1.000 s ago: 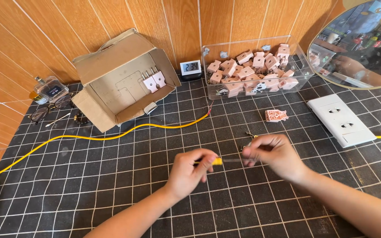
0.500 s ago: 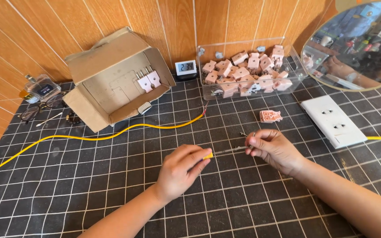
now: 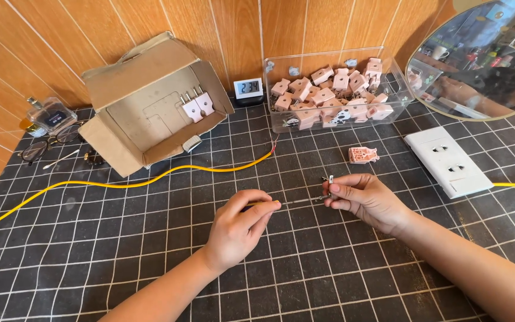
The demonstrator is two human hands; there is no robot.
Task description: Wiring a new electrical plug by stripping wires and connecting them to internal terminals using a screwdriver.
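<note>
The left hand pinches a yellow-handled screwdriver; the right hand grips a small metal part, perhaps a plug pin; assembly seems unfinished; one pink plastic plug lies nearby.

A black tabletop gridded with white lines is occupied by an open brown cardboard box, a clear plastic bin, a long yellow cable and a white rectangular socket plate.

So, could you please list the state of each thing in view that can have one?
Left hand: pinching a yellow-handled screwdriver.
Right hand: pinching a small metal part at the tool's tip.
Cardboard box: on its side, flaps open.
Clear bin: lidless, holding pink plug parts.
Yellow cable: slack on the mat.
</note>
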